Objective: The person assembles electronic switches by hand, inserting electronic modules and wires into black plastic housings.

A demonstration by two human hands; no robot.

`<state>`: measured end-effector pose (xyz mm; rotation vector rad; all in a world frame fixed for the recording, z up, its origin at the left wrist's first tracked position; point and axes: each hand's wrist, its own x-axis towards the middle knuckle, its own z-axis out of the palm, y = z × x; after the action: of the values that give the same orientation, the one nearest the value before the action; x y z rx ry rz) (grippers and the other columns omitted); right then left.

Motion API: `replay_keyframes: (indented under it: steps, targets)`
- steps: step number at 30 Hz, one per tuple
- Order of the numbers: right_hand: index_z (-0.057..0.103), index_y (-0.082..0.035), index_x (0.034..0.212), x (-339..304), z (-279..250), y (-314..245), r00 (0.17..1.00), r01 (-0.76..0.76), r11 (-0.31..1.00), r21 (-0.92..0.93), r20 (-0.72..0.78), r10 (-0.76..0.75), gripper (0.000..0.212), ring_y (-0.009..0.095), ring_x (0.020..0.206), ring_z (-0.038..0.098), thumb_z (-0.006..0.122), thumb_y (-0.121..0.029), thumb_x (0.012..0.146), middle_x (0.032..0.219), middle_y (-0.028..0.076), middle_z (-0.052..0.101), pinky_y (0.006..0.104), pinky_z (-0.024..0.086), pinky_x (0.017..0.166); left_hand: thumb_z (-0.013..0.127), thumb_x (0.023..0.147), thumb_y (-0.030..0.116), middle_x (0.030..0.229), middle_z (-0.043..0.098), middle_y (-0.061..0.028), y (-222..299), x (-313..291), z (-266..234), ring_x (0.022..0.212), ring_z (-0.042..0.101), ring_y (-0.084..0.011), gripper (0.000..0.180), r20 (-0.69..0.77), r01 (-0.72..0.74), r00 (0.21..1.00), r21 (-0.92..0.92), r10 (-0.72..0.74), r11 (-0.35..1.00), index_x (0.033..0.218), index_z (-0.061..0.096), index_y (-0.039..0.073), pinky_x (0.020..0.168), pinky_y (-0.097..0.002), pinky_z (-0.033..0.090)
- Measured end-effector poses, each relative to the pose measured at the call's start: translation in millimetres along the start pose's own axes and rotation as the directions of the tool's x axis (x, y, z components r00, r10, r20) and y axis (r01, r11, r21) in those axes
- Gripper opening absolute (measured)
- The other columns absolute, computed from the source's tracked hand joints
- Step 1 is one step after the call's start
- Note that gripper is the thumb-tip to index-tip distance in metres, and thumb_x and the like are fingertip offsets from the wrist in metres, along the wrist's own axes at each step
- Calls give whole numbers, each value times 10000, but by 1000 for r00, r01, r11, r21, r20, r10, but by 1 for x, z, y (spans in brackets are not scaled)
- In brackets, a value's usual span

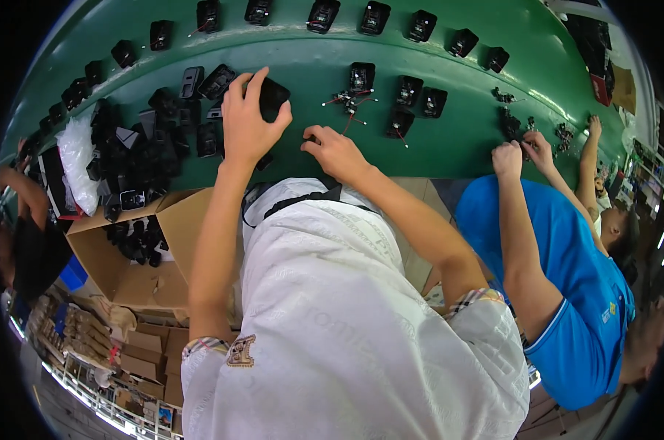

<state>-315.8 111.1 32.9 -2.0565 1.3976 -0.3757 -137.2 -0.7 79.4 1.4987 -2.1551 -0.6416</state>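
My left hand (250,121) grips a black plastic casing (275,95) over the green table, with its thumb and fingers spread around it. My right hand (339,155) hovers near the table's front edge, its fingers loosely curled and a gap left between thumb and forefinger; nothing shows in it. Beyond it lies a cluster of small parts with red and white wires (347,101). Close behind that cluster rests an open black casing with parts inside (362,76). Beside my left hand are a black casing (218,81) and a grey-fronted one (192,82).
Several open black casings (374,17) line the far side of the green table (295,50). Loose black parts and a clear plastic bag (79,158) crowd the left. An open cardboard box (130,271) stands below. At right, a person in a blue shirt (566,293) handles small parts.
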Motion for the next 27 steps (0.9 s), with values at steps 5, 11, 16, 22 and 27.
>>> replay_keyframes:
  steps: [5, 11, 16, 22, 27]
  targets:
    - [658, -59, 1120, 5, -11, -6, 928, -245, 634, 733, -12, 372, 212, 221, 815, 692, 625, -30, 912, 979, 93, 682, 290, 562, 738, 578, 920, 231, 1156, 654, -81, 1, -23, -26, 893, 602, -153, 383, 257, 409, 907, -728, -334, 550, 1229, 615, 6, 799, -281, 486]
    - [632, 22, 1160, 0, -74, -25, 820, -337, -160, 928, 373, 434, 229, 166, 849, 692, 611, -28, 937, 1025, 116, 688, 268, 569, 761, 486, 1004, 337, 864, 642, 18, 0, -47, -32, 666, 493, -28, 384, 466, 558, 822, -775, -327, 297, 1119, 679, 25, 548, -201, 344]
    - [612, 31, 1234, -6, -104, -42, 895, -297, -75, 952, 305, 325, 315, 142, 902, 671, 613, 7, 919, 1072, 132, 692, 271, 546, 827, 712, 885, 151, 905, 624, -14, 5, -47, -37, 660, 574, -65, 208, 582, 609, 792, -725, -186, 322, 1043, 660, 28, 551, -214, 483]
    - [610, 30, 1239, -7, -112, -53, 855, -232, 49, 971, 180, 487, 365, 128, 904, 662, 654, 57, 878, 1059, 136, 700, 262, 528, 854, 927, 616, 148, 1054, 618, -36, 23, -39, -49, 933, 614, -122, 660, 439, 395, 890, -613, -121, 684, 1159, 560, 71, 803, -262, 514]
    - [711, 9, 1032, -7, -128, -67, 885, -153, 334, 930, -21, 465, 219, 134, 900, 668, 718, 67, 821, 1075, 112, 693, 268, 549, 797, 970, 514, 117, 1061, 617, -32, 36, -31, -63, 1007, 595, -131, 817, 599, 521, 797, -748, 80, 411, 1204, 534, 84, 915, -279, 482]
